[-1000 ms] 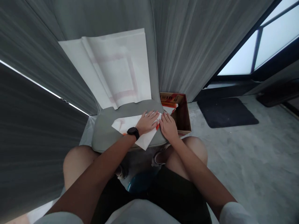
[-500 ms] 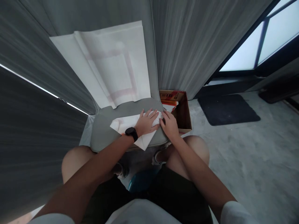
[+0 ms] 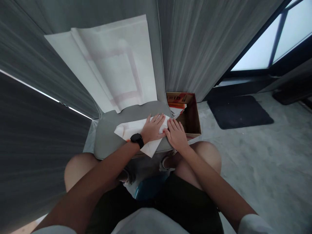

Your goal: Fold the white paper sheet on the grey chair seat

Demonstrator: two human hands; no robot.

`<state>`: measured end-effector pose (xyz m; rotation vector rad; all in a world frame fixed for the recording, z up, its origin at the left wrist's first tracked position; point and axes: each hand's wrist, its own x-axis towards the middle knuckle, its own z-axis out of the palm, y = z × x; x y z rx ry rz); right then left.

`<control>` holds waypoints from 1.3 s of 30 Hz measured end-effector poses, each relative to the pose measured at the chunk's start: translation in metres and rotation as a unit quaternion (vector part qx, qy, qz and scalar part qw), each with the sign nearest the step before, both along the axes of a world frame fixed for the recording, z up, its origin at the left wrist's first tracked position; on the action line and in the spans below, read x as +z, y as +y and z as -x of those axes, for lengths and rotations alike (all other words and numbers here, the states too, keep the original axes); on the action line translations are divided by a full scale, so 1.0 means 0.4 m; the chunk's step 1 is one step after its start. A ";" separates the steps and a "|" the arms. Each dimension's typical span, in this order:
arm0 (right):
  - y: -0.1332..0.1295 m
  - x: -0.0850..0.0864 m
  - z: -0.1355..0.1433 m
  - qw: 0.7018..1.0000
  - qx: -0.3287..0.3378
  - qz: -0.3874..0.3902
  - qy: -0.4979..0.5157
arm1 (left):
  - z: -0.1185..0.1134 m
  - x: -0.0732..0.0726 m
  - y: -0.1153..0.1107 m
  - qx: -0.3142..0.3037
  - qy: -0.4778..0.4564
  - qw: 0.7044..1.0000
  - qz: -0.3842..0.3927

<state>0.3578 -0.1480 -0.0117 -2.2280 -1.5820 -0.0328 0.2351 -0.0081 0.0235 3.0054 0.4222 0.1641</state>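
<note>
A folded sheet of white paper lies on the grey seat of a chair, with a pointed flap hanging toward me over the front edge. Across its right part my left hand rests flat, fingers spread, a black watch on the wrist. My right hand lies at the paper's right end, fingers stretched out and its thumb meeting the left hand's. Both palms hide part of the folds. Against the chair's backrest leans a large creased paper sheet with faint pinkish bands.
An open cardboard box holding white and orange folded papers stands on the floor right of the chair. Grey curtains hang behind it. Farther right a dark mat lies on the marbled floor. My knees flank the seat.
My right hand's fingers have gone from bent at the paper's right end to laid out flat. The left hand has stayed pressed on the paper. The view has shifted slightly.
</note>
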 end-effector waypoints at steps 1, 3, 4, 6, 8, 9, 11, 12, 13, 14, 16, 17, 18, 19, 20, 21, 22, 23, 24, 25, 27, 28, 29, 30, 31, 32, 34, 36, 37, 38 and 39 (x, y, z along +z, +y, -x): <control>0.001 -0.002 -0.001 1.000 -0.004 -0.002 0.000 | 0.000 0.003 0.001 -0.003 -0.002 1.000 -0.003; 0.005 -0.005 -0.003 1.000 -0.010 -0.010 0.000 | 0.000 0.006 0.000 -0.005 -0.008 1.000 -0.011; 0.008 -0.005 -0.004 1.000 -0.012 -0.015 -0.001 | 0.001 0.006 0.000 -0.005 -0.012 1.000 -0.015; 0.014 -0.006 -0.007 1.000 -0.016 -0.022 -0.004 | 0.002 0.003 -0.001 -0.003 -0.016 1.000 -0.018; 0.018 -0.008 -0.008 0.999 -0.017 -0.028 -0.005 | 0.003 -0.001 -0.001 -0.007 -0.017 1.000 -0.016; 0.019 -0.010 -0.008 0.999 -0.017 -0.031 -0.005 | 0.004 -0.004 0.000 -0.013 -0.018 1.000 -0.015; 0.019 -0.015 -0.007 0.999 -0.017 -0.036 -0.001 | 0.004 -0.007 0.002 -0.021 -0.023 0.999 -0.014; 0.019 -0.018 -0.006 0.999 -0.019 -0.037 0.001 | 0.005 -0.008 0.003 -0.024 -0.025 0.999 -0.013; 0.019 -0.020 -0.004 0.999 -0.023 -0.038 0.003 | 0.005 -0.009 0.004 -0.025 -0.025 0.999 -0.011; 0.019 -0.021 -0.001 0.999 -0.029 -0.037 0.004 | 0.005 -0.009 0.005 -0.024 -0.025 0.999 -0.009; 0.019 -0.021 0.004 0.999 -0.041 -0.035 0.001 | 0.005 -0.009 0.005 -0.019 -0.022 1.000 -0.003; 0.018 -0.020 0.007 0.998 -0.046 -0.035 -0.002 | 0.005 -0.008 0.005 -0.017 -0.021 1.000 -0.001; 0.018 -0.018 0.010 0.998 -0.050 -0.035 -0.006 | 0.004 -0.007 0.004 -0.015 -0.019 1.000 0.000; 0.018 -0.016 0.012 0.998 -0.054 -0.036 -0.009 | 0.004 -0.006 0.004 -0.014 -0.017 1.000 -0.001; 0.018 -0.014 0.015 0.998 -0.057 -0.038 -0.012 | 0.004 -0.006 0.003 -0.013 -0.016 1.000 -0.002; 0.017 -0.013 0.017 0.997 -0.060 -0.041 -0.014 | 0.004 -0.005 0.003 -0.012 -0.016 1.000 -0.003; 0.017 -0.011 0.019 0.997 -0.063 -0.043 -0.014 | 0.004 -0.004 0.003 -0.012 -0.016 1.000 -0.005; 0.017 -0.011 0.021 0.997 -0.064 -0.045 -0.013 | 0.006 -0.003 0.003 -0.012 -0.017 1.000 -0.008; 0.018 -0.010 0.022 0.997 -0.063 -0.046 -0.010 | 0.008 -0.003 0.004 -0.012 -0.017 1.000 -0.010; 0.019 -0.009 0.022 0.997 -0.061 -0.046 -0.005 | 0.012 -0.004 0.006 -0.012 -0.017 1.000 -0.013; 0.024 -0.005 0.017 0.997 -0.060 -0.050 0.008 | 0.024 -0.006 0.012 -0.007 -0.015 1.000 -0.014; 0.028 -0.001 0.012 0.996 -0.062 -0.056 0.016 | 0.033 -0.007 0.016 -0.002 -0.013 1.000 -0.015; 0.033 0.003 0.005 0.995 -0.067 -0.064 0.024 | 0.043 -0.009 0.019 0.003 -0.010 1.000 -0.015; 0.039 0.008 -0.002 0.994 -0.072 -0.075 0.031 | 0.053 -0.010 0.022 0.008 -0.007 1.000 -0.015; 0.046 0.014 -0.009 0.993 -0.076 -0.086 0.036 | 0.063 -0.011 0.025 0.012 -0.003 1.000 -0.016; 0.053 0.020 -0.016 0.992 -0.075 -0.094 0.039 | 0.072 -0.012 0.027 0.015 0.002 1.000 -0.017; 0.068 0.029 -0.021 0.993 -0.054 -0.099 0.038 | 0.086 -0.014 0.028 0.023 0.009 1.000 -0.019; 0.079 0.032 -0.014 0.996 -0.019 -0.083 0.025 | 0.091 -0.015 0.027 0.031 0.015 0.999 -0.019; 0.082 0.031 -0.006 0.997 -0.005 -0.070 0.017 | 0.091 -0.015 0.027 0.034 0.018 0.999 -0.019; 0.084 0.028 0.003 0.998 0.002 -0.055 0.008 | 0.091 -0.015 0.027 0.036 0.020 0.999 -0.018; 0.085 0.024 0.012 0.999 0.002 -0.041 0.002 | 0.090 -0.014 0.026 0.037 0.020 0.999 -0.018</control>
